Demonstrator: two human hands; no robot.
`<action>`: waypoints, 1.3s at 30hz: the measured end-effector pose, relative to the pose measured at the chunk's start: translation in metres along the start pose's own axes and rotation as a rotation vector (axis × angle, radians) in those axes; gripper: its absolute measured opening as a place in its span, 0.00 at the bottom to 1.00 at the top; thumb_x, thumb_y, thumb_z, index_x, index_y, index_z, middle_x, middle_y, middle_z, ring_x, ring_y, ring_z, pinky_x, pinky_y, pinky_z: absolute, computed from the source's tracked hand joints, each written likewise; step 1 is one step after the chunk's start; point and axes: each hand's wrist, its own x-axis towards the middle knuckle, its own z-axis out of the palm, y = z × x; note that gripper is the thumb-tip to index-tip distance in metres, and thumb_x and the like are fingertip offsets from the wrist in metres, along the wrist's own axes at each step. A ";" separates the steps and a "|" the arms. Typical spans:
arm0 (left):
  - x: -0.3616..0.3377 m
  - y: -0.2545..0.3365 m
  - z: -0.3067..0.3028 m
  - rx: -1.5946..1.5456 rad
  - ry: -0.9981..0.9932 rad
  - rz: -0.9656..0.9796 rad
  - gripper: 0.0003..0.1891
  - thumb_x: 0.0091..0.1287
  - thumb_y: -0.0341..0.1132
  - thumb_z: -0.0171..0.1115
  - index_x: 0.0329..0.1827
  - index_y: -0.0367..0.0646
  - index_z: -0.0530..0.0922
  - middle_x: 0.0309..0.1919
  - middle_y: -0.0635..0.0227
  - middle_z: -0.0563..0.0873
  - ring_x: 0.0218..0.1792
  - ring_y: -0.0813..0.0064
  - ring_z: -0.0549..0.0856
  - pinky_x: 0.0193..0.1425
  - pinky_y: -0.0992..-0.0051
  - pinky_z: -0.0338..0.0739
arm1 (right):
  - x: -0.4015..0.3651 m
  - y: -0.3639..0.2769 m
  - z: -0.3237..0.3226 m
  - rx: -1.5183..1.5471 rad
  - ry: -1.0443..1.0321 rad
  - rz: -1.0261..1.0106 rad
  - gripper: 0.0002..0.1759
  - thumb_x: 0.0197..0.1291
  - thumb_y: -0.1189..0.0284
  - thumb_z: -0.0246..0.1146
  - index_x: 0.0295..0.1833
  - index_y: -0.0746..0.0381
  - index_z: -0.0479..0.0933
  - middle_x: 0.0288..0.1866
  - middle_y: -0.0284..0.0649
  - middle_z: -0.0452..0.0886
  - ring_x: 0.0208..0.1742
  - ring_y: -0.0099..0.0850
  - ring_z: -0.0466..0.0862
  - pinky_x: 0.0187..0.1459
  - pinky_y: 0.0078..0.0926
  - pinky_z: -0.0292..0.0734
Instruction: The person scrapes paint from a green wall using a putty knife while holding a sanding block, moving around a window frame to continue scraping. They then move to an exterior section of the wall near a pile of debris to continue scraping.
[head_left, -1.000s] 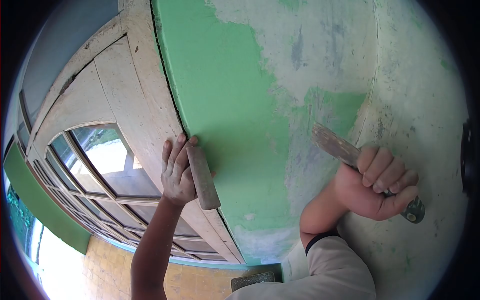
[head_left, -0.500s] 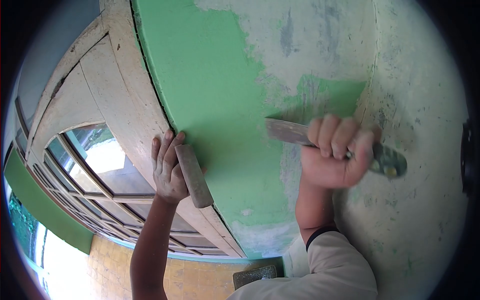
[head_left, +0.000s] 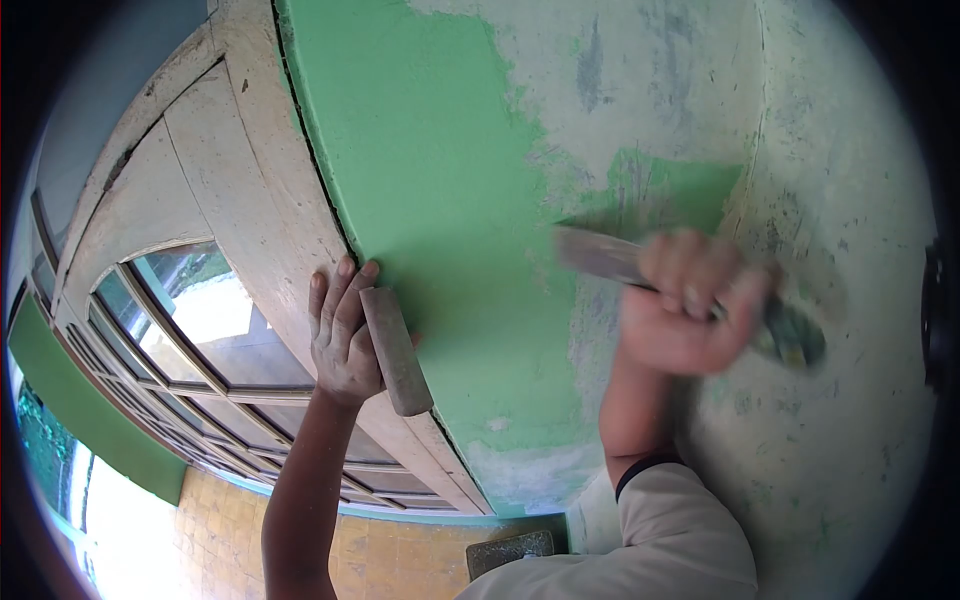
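Observation:
My right hand (head_left: 695,300), slightly blurred, is wrapped round the handle of a scraper (head_left: 600,254). The scraper's flat blade points left against the green wall (head_left: 440,170), near where the paint gives way to a bare whitish patch (head_left: 640,60). My left hand (head_left: 345,335) rests at the edge between the wooden frame (head_left: 270,190) and the wall, its fingers pointing up. Between its thumb and fingers sits a greyish cylindrical block (head_left: 395,350), its lower end reaching over the green paint.
Glass panes (head_left: 200,300) in a wooden lattice fill the left side. A yellowish tiled floor (head_left: 230,525) shows below, with a dark rectangular object (head_left: 510,550) by the wall's foot. A scuffed pale wall (head_left: 830,430) meets the green one at a corner on the right.
My right hand and the scraper have shifted slightly to the right in view. The wall and my left hand also appear a little further right, while the block stays in that hand.

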 end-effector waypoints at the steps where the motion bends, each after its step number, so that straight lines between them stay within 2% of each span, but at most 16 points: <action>1: 0.000 0.001 0.000 -0.007 -0.002 0.003 0.27 0.67 0.50 0.55 0.59 0.40 0.60 0.59 0.44 0.71 0.63 0.45 0.69 0.68 0.44 0.56 | -0.002 0.012 -0.002 0.007 0.031 0.191 0.13 0.70 0.67 0.45 0.30 0.53 0.58 0.18 0.29 0.60 0.18 0.21 0.58 0.22 0.22 0.54; 3: 0.000 0.000 0.001 -0.001 0.007 0.006 0.28 0.66 0.50 0.55 0.60 0.40 0.59 0.59 0.44 0.71 0.63 0.45 0.69 0.68 0.44 0.56 | -0.003 -0.005 0.008 -0.057 0.022 0.190 0.13 0.70 0.66 0.45 0.29 0.52 0.59 0.17 0.28 0.59 0.18 0.21 0.58 0.22 0.23 0.55; 5: -0.001 0.000 0.000 0.002 -0.009 -0.003 0.28 0.66 0.50 0.56 0.60 0.41 0.59 0.59 0.44 0.71 0.63 0.45 0.69 0.68 0.44 0.56 | -0.004 -0.033 0.015 -0.026 -0.060 -0.106 0.12 0.69 0.68 0.46 0.30 0.52 0.57 0.18 0.29 0.58 0.19 0.22 0.57 0.22 0.26 0.55; 6: -0.002 0.000 -0.001 -0.003 -0.029 -0.016 0.29 0.66 0.50 0.56 0.60 0.41 0.58 0.59 0.45 0.71 0.63 0.44 0.69 0.68 0.43 0.56 | 0.002 -0.037 0.026 -0.100 -0.076 -0.142 0.16 0.71 0.63 0.43 0.28 0.54 0.61 0.16 0.28 0.58 0.19 0.21 0.57 0.24 0.21 0.53; 9: -0.001 -0.001 0.000 -0.016 0.007 0.005 0.29 0.66 0.49 0.57 0.60 0.41 0.58 0.60 0.45 0.71 0.63 0.44 0.69 0.68 0.43 0.56 | -0.003 -0.003 0.008 -0.136 0.079 -0.011 0.17 0.71 0.60 0.43 0.27 0.54 0.61 0.17 0.28 0.59 0.19 0.21 0.58 0.25 0.21 0.53; 13: 0.000 -0.001 0.000 -0.022 0.014 0.011 0.28 0.66 0.49 0.57 0.60 0.40 0.59 0.60 0.45 0.71 0.63 0.44 0.69 0.68 0.43 0.56 | 0.001 -0.021 0.013 -0.146 -0.006 -0.025 0.17 0.71 0.60 0.44 0.28 0.54 0.61 0.19 0.29 0.60 0.20 0.21 0.58 0.25 0.21 0.53; 15: -0.001 0.000 -0.001 -0.011 -0.020 -0.014 0.28 0.66 0.49 0.57 0.60 0.40 0.59 0.60 0.44 0.71 0.63 0.44 0.70 0.67 0.43 0.56 | 0.002 -0.034 0.013 0.008 -0.041 -0.171 0.15 0.70 0.68 0.46 0.28 0.54 0.55 0.19 0.30 0.59 0.20 0.23 0.59 0.24 0.24 0.54; 19: 0.001 0.000 0.000 -0.013 0.002 0.005 0.28 0.66 0.49 0.57 0.59 0.40 0.60 0.59 0.45 0.71 0.63 0.44 0.70 0.67 0.43 0.56 | 0.000 -0.006 0.008 -0.194 -0.054 -0.011 0.15 0.70 0.67 0.45 0.28 0.55 0.56 0.19 0.30 0.60 0.21 0.23 0.59 0.24 0.23 0.54; 21: 0.002 0.002 0.001 -0.082 0.067 -0.047 0.19 0.65 0.47 0.58 0.48 0.42 0.68 0.59 0.50 0.74 0.65 0.49 0.69 0.71 0.49 0.53 | 0.001 -0.013 0.015 -0.130 -0.001 -0.008 0.17 0.71 0.61 0.43 0.28 0.54 0.61 0.18 0.28 0.59 0.20 0.21 0.58 0.25 0.21 0.52; 25: 0.002 0.001 0.002 -0.083 0.072 -0.048 0.18 0.65 0.46 0.58 0.47 0.42 0.68 0.58 0.50 0.75 0.65 0.49 0.69 0.71 0.49 0.54 | 0.001 -0.027 0.007 -0.069 -0.055 -0.083 0.17 0.71 0.61 0.43 0.27 0.54 0.61 0.17 0.28 0.59 0.19 0.21 0.57 0.24 0.21 0.51; 27: 0.003 0.001 0.000 -0.079 0.073 -0.053 0.18 0.65 0.45 0.59 0.47 0.41 0.68 0.58 0.50 0.75 0.64 0.50 0.70 0.70 0.50 0.54 | -0.006 -0.006 0.006 -0.187 0.108 0.019 0.18 0.71 0.61 0.43 0.26 0.53 0.62 0.17 0.27 0.58 0.19 0.20 0.56 0.24 0.21 0.51; 28: 0.003 0.001 -0.002 -0.074 0.060 -0.056 0.18 0.64 0.45 0.59 0.46 0.40 0.69 0.57 0.49 0.76 0.64 0.50 0.71 0.70 0.50 0.55 | -0.007 -0.007 0.007 -0.180 0.111 0.026 0.18 0.71 0.61 0.43 0.26 0.53 0.62 0.17 0.27 0.58 0.19 0.20 0.56 0.24 0.21 0.51; 34: 0.003 0.002 0.000 -0.071 0.078 -0.047 0.18 0.64 0.45 0.59 0.48 0.41 0.69 0.58 0.50 0.76 0.64 0.50 0.71 0.70 0.50 0.55 | -0.002 -0.030 0.004 -0.068 -0.034 -0.103 0.18 0.71 0.60 0.42 0.27 0.53 0.63 0.18 0.27 0.59 0.18 0.20 0.56 0.24 0.21 0.52; 36: 0.003 0.002 0.001 -0.081 0.084 -0.047 0.19 0.64 0.46 0.59 0.48 0.42 0.69 0.58 0.50 0.76 0.64 0.50 0.71 0.70 0.50 0.55 | -0.010 0.003 0.001 -0.060 0.139 0.165 0.19 0.71 0.59 0.41 0.26 0.53 0.62 0.17 0.27 0.59 0.18 0.19 0.57 0.24 0.21 0.52; 38: 0.002 0.001 0.001 -0.085 0.102 -0.042 0.19 0.64 0.46 0.59 0.49 0.42 0.69 0.58 0.50 0.76 0.64 0.50 0.71 0.70 0.50 0.55 | -0.011 -0.010 0.008 -0.089 0.104 0.084 0.19 0.72 0.58 0.41 0.26 0.53 0.62 0.17 0.27 0.59 0.18 0.19 0.57 0.23 0.21 0.52; 39: 0.000 0.000 0.000 -0.047 0.047 -0.023 0.23 0.65 0.48 0.57 0.53 0.40 0.65 0.58 0.47 0.73 0.64 0.48 0.70 0.69 0.47 0.56 | -0.010 -0.018 0.013 -0.111 0.063 0.004 0.20 0.72 0.58 0.41 0.26 0.52 0.61 0.17 0.27 0.59 0.17 0.19 0.57 0.23 0.21 0.52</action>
